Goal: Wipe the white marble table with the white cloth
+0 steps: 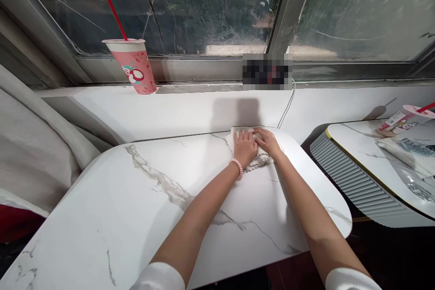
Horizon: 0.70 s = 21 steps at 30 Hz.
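Cloth: pale, soft, folded or bunched, with a knobbly, lace-like edge showing at its near side; lies at the far edge of the surface, close to the window ledge. Most of it is covered, so its full outline cannot be made out. Left hand: flat, fingers extended and close together, palm pressed down on the cloth; a pink beaded bracelet circles the wrist. Right hand: likewise flattened on the cloth, fingers angled toward the left hand and touching it; neither hand is curled around anything. Both forearms bare, white sleeves cut off at the lower frame edge. Surface: smooth, glossy white slab with grey marble veining and rounded corners. Ledge behind: a pink paper cup with white lid and red straw, tilted by the lens, well apart from the hands. Thin white cable runs down the ledge toward the cloth. Right: second marbled table with yellow rim, bearing another cup and clear wrapping, partly out of frame.
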Motion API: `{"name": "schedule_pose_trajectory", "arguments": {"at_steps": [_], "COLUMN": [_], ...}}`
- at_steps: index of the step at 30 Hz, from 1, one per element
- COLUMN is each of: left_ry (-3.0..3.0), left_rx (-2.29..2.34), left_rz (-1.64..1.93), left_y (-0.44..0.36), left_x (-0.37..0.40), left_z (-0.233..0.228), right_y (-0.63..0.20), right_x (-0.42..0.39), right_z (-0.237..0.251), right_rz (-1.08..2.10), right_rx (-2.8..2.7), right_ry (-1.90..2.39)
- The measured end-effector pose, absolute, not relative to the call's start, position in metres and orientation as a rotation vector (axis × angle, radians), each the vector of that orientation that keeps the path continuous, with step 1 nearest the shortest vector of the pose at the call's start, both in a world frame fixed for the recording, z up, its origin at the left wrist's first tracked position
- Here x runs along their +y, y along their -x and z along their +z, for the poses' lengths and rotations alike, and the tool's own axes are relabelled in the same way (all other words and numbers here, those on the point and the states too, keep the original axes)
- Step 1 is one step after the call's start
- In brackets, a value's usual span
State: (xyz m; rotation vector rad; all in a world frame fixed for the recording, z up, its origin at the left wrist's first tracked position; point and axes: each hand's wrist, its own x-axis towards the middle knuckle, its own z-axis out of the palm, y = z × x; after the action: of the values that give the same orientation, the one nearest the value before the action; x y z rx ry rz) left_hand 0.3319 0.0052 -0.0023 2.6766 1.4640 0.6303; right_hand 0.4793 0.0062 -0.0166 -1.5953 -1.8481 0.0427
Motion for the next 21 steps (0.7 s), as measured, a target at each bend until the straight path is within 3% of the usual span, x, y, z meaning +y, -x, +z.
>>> {"name": "schedule_pose_trajectory", "arguments": {"at_steps": [21], "left_ry": [-2.841], "left_rx": [1.300], "left_rz": [0.511], "left_y": [-0.301], "left_x": [-0.164], "left_z": [-0.003], "right_y": [-0.457], "right_x": [-0.184], "right_z": [-0.010], "right_rz": [0.039], "right_rx": [-2.062], "right_ry": [1.641]}}
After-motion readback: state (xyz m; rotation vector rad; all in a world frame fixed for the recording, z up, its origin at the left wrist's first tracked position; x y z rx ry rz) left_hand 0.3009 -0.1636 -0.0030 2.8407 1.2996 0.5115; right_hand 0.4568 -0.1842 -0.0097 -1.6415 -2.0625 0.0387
